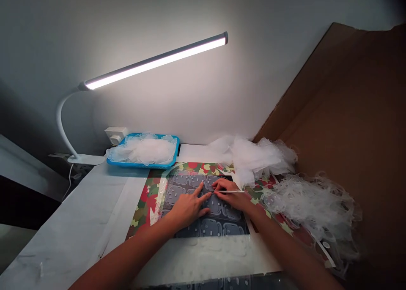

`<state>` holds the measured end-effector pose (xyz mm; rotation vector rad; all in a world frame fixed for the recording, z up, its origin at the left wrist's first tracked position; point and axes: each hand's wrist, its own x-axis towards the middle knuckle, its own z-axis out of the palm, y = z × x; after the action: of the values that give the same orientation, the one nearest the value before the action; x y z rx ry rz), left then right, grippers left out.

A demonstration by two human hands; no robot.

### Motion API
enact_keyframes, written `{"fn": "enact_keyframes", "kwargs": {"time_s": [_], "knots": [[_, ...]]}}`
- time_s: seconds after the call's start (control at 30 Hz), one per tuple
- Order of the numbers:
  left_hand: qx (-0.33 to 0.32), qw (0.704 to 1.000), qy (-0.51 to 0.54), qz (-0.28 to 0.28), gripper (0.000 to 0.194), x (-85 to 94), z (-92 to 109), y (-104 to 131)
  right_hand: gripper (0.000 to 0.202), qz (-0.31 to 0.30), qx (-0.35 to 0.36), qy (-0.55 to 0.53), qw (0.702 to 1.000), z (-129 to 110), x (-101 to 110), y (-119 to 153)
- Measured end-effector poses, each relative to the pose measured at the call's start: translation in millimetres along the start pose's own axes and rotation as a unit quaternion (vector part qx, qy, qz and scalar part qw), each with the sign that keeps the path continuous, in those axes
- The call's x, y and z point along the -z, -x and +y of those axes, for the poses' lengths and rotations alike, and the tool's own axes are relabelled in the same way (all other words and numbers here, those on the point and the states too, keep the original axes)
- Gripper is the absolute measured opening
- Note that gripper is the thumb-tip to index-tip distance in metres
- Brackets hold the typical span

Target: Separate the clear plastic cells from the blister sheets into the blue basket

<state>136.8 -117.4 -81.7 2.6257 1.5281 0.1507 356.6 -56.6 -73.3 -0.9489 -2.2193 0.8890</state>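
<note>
A dark grey sheet lies in front of me, moulded with rows of rounded rectangular outlines and small raised shapes. My left hand rests on it with fingers spread, its fingertips beside the right hand's tip. In my right hand, pinched between the fingers, is a thin white stick-like tool. Its far end points right past the hand; the working tip, at the sheet near my left index and thumb, is too small to make out. Below the sheet, a whitish translucent film spans the front.
A blue tray piled with clear thin pieces stands at the back left. Translucent sheets and a tangle of clear trimmings lie right, against a cardboard wall. A lit lamp hangs above; camouflage-patterned paper lies underneath.
</note>
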Motion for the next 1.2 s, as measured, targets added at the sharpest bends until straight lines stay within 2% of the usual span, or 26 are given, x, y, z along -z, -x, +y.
{"fn": "enact_keyframes", "kwargs": {"time_s": [0.27, 0.43, 0.5, 0.53, 0.63, 0.7, 0.73, 0.8, 0.87, 0.9, 0.97, 1.0, 1.1, 1.2], "knots": [[-0.003, 0.999, 0.03, -0.018, 0.055, 1.9, -2.6, -0.8, 0.015, -0.035, -0.004, 0.03, 0.999, -1.4, 5.8, -1.5], [0.002, 0.999, 0.032, -0.022, 0.053, 4.4, -0.4, -1.3, 0.015, 0.001, 0.033, 0.068, 0.997, 4.4, -6.9, 0.6], [0.009, 0.999, 0.031, -0.032, 0.054, 5.5, 0.8, 0.7, 0.019, 0.068, -0.002, 0.073, 0.995, 12.9, -2.9, -1.4], [0.012, 0.999, 0.031, -0.038, 0.054, 6.5, 1.0, 2.0, 0.02, 0.127, -0.04, 0.073, 0.988, 19.0, 3.1, -2.8], [0.018, 0.997, 0.053, -0.047, 0.054, 11.9, -1.2, 1.3, 0.021, 0.311, -0.155, 0.062, 0.936, 37.9, 30.1, -6.6], [0.03, 0.991, 0.127, -0.031, 0.049, 17.0, -5.9, -8.8, 0.024, 0.355, -0.186, 0.035, 0.916, 40.8, 43.8, -7.1], [0.047, 0.981, 0.187, -0.02, 0.049, 19.7, -9.0, -17.6, 0.025, 0.349, -0.188, 0.017, 0.918, 37.1, 46.4, -6.4], [0.093, 0.947, 0.308, -0.002, 0.06, 24.0, -15.9, -40.4, 0.024, 0.306, -0.167, -0.02, 0.937, 20.3, 43.3, -3.4], [0.125, 0.919, 0.374, -0.006, 0.076, 25.2, -22.2, -64.0, 0.021, 0.223, -0.129, -0.057, 0.964, -2.5, 33.6, 0.4], [0.129, 0.914, 0.385, -0.014, 0.079, 24.3, -24.6, -73.7, 0.02, 0.172, -0.114, -0.078, 0.975, -12.5, 28.8, 1.7], [0.125, 0.912, 0.39, -0.024, 0.07, 19.8, -27.0, -85.9, 0.021, 0.098, -0.108, -0.133, 0.98, -24.5, 23.1, 1.5], [0.121, 0.912, 0.392, -0.024, 0.06, 16.8, -27.1, -88.3, 0.023, 0.088, -0.119, -0.163, 0.975, -25.4, 22.7, -0.2], [0.111, 0.918, 0.38, 0.001, 0.032, 8.7, -24.3, -85.5, 0.033, 0.121, -0.179, -0.246, 0.945, -12.8, 27.9, -9.8], [0.11, 0.93, 0.35, 0.037, 0.021, 6.0, -19.2, -77.6, 0.04, 0.081, -0.22, -0.281, 0.931, 3.3, 29.8, -20.4]]}}
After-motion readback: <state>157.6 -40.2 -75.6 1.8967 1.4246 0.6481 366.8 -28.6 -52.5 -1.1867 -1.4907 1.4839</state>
